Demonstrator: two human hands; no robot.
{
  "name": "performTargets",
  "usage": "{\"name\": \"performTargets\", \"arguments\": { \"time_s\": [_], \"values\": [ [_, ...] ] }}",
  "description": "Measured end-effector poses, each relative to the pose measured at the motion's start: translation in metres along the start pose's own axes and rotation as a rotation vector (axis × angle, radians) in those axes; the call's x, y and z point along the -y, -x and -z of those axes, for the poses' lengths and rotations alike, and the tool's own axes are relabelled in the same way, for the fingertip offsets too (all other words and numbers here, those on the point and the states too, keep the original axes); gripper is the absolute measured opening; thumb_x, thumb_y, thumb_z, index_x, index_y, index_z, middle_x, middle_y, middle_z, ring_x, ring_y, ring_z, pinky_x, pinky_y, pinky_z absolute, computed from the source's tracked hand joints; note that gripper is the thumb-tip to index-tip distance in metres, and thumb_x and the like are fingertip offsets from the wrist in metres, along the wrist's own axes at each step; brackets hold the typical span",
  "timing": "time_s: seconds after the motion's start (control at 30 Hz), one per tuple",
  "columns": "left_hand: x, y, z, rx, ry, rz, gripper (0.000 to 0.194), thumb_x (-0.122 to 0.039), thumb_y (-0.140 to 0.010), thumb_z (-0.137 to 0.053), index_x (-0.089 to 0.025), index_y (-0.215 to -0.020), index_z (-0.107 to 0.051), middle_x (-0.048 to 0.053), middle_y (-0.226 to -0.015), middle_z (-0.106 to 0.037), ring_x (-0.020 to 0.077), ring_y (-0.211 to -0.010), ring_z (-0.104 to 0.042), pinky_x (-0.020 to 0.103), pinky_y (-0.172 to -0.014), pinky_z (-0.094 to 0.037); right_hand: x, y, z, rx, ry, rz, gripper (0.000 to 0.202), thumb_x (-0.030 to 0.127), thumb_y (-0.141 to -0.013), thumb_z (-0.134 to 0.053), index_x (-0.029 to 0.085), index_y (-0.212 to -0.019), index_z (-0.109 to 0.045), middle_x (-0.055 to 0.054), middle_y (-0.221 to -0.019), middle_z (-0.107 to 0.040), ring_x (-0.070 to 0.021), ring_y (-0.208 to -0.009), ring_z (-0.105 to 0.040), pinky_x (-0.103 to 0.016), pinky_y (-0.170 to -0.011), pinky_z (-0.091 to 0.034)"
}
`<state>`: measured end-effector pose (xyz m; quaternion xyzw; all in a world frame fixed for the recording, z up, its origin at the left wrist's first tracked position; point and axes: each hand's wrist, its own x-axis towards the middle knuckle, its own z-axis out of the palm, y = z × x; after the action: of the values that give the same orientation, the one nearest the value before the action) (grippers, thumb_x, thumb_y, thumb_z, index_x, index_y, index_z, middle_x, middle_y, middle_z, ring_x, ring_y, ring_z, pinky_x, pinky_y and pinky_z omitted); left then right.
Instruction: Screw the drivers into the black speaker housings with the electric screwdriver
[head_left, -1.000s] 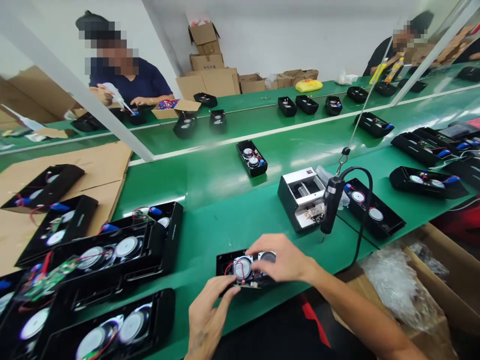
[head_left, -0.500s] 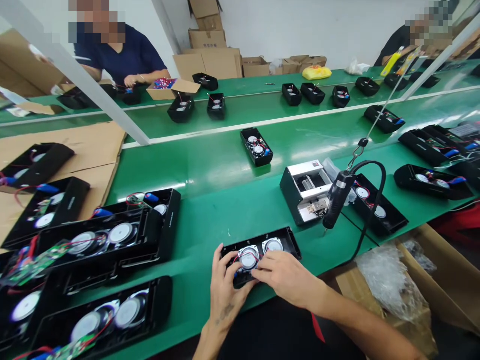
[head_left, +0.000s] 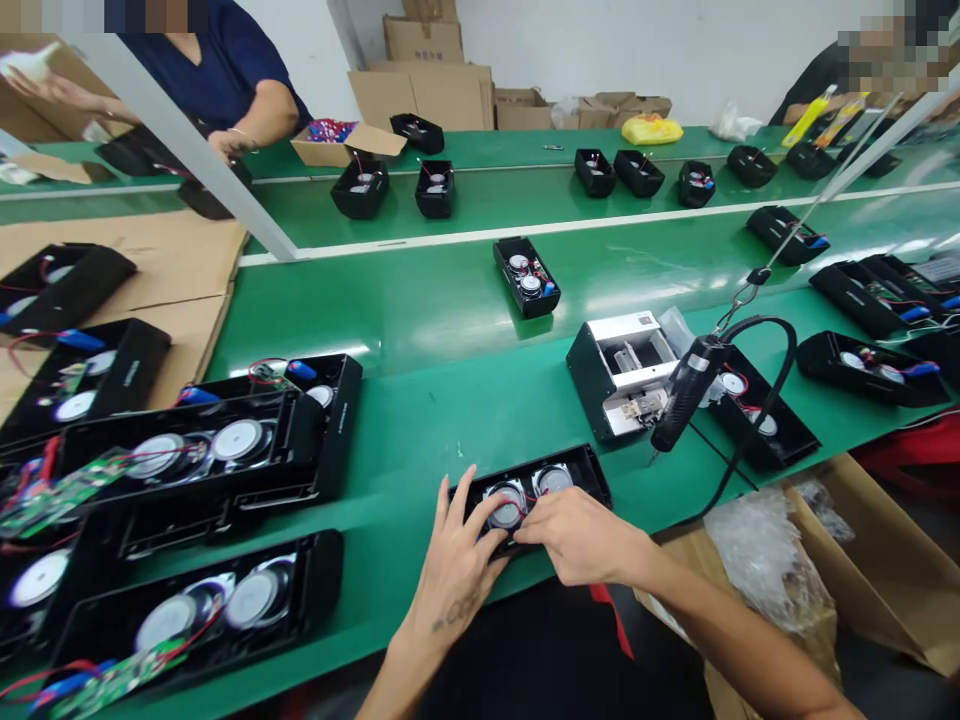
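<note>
In front of me on the green bench lies an open black speaker box (head_left: 589, 480). Two round speaker drivers with pale backs sit inside it, a left driver (head_left: 506, 507) and a right driver (head_left: 553, 479). My left hand (head_left: 459, 560) is at the box's left end, fingers spread, with the index fingertip against the left driver. Over the front edge, my right hand (head_left: 581, 535) has its fingertips pinched together beside that driver, near a thin red wire (head_left: 531, 498). What the pinch holds, if anything, is hidden.
A black electric screwdriver (head_left: 688, 393) hangs on a cable beside a silver-black machine (head_left: 626, 375). Several open speaker boxes (head_left: 341, 440) crowd the left. Another speaker box (head_left: 526, 277) sits on the middle strip. Across the bench a co-worker (head_left: 247, 90) handles black boxes. A carton (head_left: 885, 560) stands lower right.
My left fingers have lifted and straightened over the box's left end. The right hand has curled more tightly by the left driver. The co-worker's arm has moved, and the view has shifted slightly.
</note>
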<state>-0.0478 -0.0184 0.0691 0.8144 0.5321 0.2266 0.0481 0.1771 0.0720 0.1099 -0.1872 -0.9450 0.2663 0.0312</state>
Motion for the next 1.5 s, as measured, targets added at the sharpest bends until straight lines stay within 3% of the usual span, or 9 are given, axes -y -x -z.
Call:
{"name": "performTargets", "arguments": {
  "time_s": [0.27,0.37,0.47,0.57,0.73,0.93,1.07,1.33,1.5],
  "values": [
    [0.006,-0.011,-0.002,0.076,-0.054,-0.093,0.027,-0.021,-0.078,-0.089,-0.024,-0.103,-0.080,0.007,-0.147,-0.068,0.0523,-0.163,-0.026,0.088,-0.129,-0.008,0.005,0.005,-0.006,-0.017,0.085,-0.008,0.027,0.006,-0.092,-0.061,0.016,-0.113,-0.075,-0.009,-0.102,-0.082,-0.0241,-0.097,-0.070,-0.040,-0.094,-0.044],
    [0.019,-0.034,0.005,0.182,0.072,-0.117,0.024,-0.024,-0.081,-0.088,-0.028,-0.105,-0.082,0.006,-0.142,-0.071,0.0464,-0.158,-0.039,0.082,-0.130,-0.019,0.004,-0.009,0.012,0.043,0.117,-0.084,0.019,0.013,-0.096,-0.063,0.014,-0.112,-0.073,-0.014,-0.107,-0.080,-0.0267,-0.102,-0.071,-0.042,-0.097,-0.044],
    [0.035,-0.064,0.017,0.366,0.248,-0.038,0.010,-0.034,-0.083,-0.088,-0.028,-0.089,-0.084,0.005,-0.137,-0.072,0.0407,-0.147,-0.051,0.070,-0.128,-0.033,0.000,-0.030,0.034,0.114,0.142,-0.152,0.024,0.021,-0.097,-0.069,0.012,-0.119,-0.072,-0.015,-0.107,-0.080,-0.0297,-0.099,-0.073,-0.042,-0.094,-0.045],
    [0.046,-0.086,0.028,0.473,0.333,0.022,0.019,-0.043,-0.082,-0.089,-0.026,-0.079,-0.083,0.004,-0.135,-0.073,0.0348,-0.134,-0.060,0.056,-0.119,-0.045,-0.004,-0.046,0.047,0.186,0.133,-0.185,0.032,0.023,-0.093,-0.075,0.015,-0.125,-0.073,-0.011,-0.099,-0.081,-0.0288,-0.092,-0.075,-0.041,-0.093,-0.046],
    [0.052,-0.096,0.034,0.512,0.343,0.074,0.024,-0.049,-0.080,-0.089,-0.026,-0.083,-0.084,0.002,-0.135,-0.071,0.0271,-0.120,-0.066,0.043,-0.106,-0.049,-0.006,-0.055,0.046,0.150,0.127,-0.235,0.033,0.026,-0.091,-0.076,0.019,-0.122,-0.078,-0.011,-0.102,-0.082,-0.0297,-0.099,-0.077,-0.038,-0.094,-0.049],
    [0.053,-0.099,0.034,0.541,0.347,0.153,0.030,-0.053,-0.077,-0.090,-0.024,-0.074,-0.081,0.001,-0.134,-0.071,0.0229,-0.108,-0.069,0.036,-0.097,-0.050,-0.007,-0.059,0.044,0.123,0.074,-0.275,0.042,0.031,-0.086,-0.078,0.025,-0.127,-0.081,-0.010,-0.102,-0.084,-0.0329,-0.098,-0.079,-0.034,-0.074,-0.052],
    [0.052,-0.102,0.035,0.550,0.355,0.179,0.029,-0.051,-0.074,-0.091,-0.024,-0.070,-0.080,-0.001,-0.133,-0.072,0.0222,-0.109,-0.070,0.033,-0.093,-0.051,-0.008,-0.062,0.051,0.122,0.040,-0.280,0.044,0.031,-0.084,-0.080,0.027,-0.128,-0.081,-0.008,-0.098,-0.085,-0.0315,-0.096,-0.081,-0.032,-0.071,-0.050],
    [0.056,-0.102,0.033,0.556,0.367,0.175,0.025,-0.049,-0.074,-0.092,-0.026,-0.075,-0.083,-0.001,-0.132,-0.072,0.0204,-0.105,-0.071,0.032,-0.092,-0.052,-0.002,-0.065,0.051,0.123,0.049,-0.313,0.028,0.027,-0.085,-0.078,0.020,-0.112,-0.084,-0.010,-0.093,-0.084,-0.0311,-0.094,-0.081,-0.032,-0.071,-0.049],
    [0.054,-0.100,0.035,0.553,0.346,0.113,0.018,-0.047,-0.077,-0.092,-0.030,-0.082,-0.086,-0.001,-0.130,-0.072,0.0238,-0.115,-0.068,0.038,-0.104,-0.051,0.007,-0.059,0.040,0.113,0.122,-0.314,0.027,0.024,-0.087,-0.075,0.018,-0.112,-0.081,-0.012,-0.102,-0.084,-0.0313,-0.096,-0.079,-0.036,-0.078,-0.052]
  ]
}}
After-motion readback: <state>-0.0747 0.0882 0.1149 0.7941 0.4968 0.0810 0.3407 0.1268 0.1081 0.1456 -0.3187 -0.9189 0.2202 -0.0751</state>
